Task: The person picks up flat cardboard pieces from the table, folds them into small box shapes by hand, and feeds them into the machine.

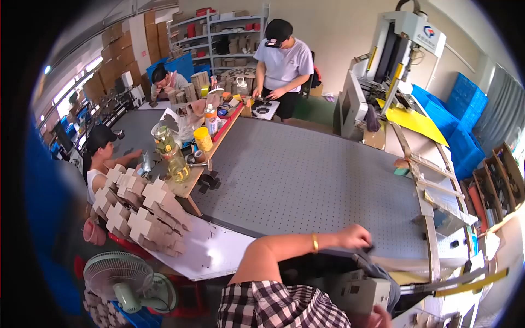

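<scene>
My left hand (355, 236), with a gold bracelet (315, 243) on its wrist, reaches over the near edge of the perforated grey table (306, 175). Its fingers are curled, and a small dark thing shows at the fingertips, too unclear to name. Low in the view, my right hand (378, 318) is partly cut off and blurred beside a light grey box with small fittings (367, 292). Dark grey cloth (384, 271) lies between the box and the table edge. Whether the right hand holds anything is hidden.
Stacked cross-shaped beige blocks (145, 210) stand left, above a green fan (119, 276). A wooden shelf carries bottles and a yellow container (203, 139). One person (284, 65) stands at the far end; two others sit left. A machine (377, 71) and blue crates (465, 104) are right.
</scene>
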A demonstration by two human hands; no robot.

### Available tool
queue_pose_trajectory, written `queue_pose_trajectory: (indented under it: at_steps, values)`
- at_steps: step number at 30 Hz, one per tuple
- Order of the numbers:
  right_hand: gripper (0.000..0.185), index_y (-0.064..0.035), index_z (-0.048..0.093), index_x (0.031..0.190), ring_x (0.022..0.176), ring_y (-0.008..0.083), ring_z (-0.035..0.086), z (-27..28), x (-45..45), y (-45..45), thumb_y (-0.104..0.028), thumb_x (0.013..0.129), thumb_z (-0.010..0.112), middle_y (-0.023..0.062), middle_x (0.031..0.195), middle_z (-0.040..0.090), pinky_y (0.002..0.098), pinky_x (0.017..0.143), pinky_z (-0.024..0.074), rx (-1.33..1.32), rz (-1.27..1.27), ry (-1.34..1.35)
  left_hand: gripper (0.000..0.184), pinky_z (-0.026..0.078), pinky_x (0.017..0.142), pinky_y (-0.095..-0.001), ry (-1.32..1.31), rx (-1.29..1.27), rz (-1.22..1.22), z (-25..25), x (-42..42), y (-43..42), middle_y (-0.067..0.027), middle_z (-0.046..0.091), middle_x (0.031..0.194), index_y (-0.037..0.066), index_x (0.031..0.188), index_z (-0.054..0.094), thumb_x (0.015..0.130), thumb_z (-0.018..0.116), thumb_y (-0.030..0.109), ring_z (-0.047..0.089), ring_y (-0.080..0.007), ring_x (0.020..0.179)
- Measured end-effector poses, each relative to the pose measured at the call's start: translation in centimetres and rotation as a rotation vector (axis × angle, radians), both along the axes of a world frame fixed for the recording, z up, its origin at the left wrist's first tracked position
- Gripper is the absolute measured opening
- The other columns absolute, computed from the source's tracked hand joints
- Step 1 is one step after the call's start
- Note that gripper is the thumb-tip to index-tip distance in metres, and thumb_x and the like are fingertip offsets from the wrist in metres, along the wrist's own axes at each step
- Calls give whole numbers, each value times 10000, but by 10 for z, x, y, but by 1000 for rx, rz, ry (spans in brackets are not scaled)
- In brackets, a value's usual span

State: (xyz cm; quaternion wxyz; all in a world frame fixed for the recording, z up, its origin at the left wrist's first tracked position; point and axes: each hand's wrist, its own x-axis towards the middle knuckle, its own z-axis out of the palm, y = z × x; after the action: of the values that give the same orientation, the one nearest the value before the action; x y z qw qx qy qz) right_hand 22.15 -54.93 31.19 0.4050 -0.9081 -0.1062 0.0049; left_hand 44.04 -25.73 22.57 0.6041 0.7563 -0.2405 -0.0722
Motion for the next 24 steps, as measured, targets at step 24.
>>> queue_pose_trajectory:
  at_steps: [24]
  values:
    - [608, -71, 563, 1305, 1067, 271, 581, -8, -215, -262, -283, 782, 789, 62, 1118, 672, 382, 953, 449, 67, -838, -506, 359, 493, 882, -388, -619, 233, -1305, 123, -191, -472, -87, 634, 1089, 127, 1119, 677, 781, 792, 169, 574, -287, 1071]
